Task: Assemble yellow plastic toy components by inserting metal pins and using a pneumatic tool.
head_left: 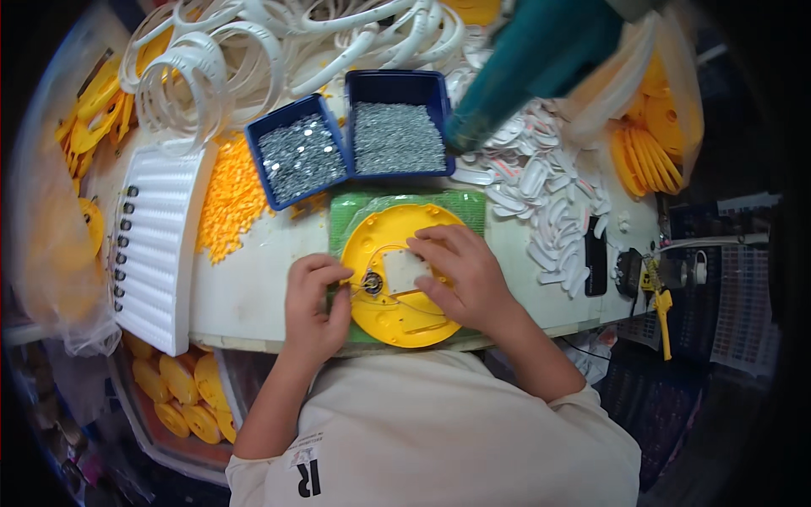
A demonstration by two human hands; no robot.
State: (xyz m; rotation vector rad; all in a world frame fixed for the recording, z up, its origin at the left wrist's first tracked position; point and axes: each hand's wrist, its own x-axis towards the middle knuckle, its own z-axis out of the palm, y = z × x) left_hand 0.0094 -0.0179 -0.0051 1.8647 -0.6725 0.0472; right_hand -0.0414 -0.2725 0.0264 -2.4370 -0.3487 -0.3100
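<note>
A round yellow plastic base (405,331) lies on a green mat (467,205) in front of me. A white square plate (400,272) sits near its middle, with a small round black part (372,283) to the left and thin wires around both. My left hand (318,306) is at the base's left edge, its thumb and forefinger closed around a thin wire beside the black part. Over the plate's right side, my right hand (463,275) has its fingers spread, forefinger and thumb at the plate's edge.
Two blue bins (399,171) of small metal pieces stand behind the mat. Orange pieces (226,198) and a white ridged tray (160,245) lie left; white curved parts (541,186) and a black phone (596,258) lie right. A blurred teal tapered object (541,63) hangs above.
</note>
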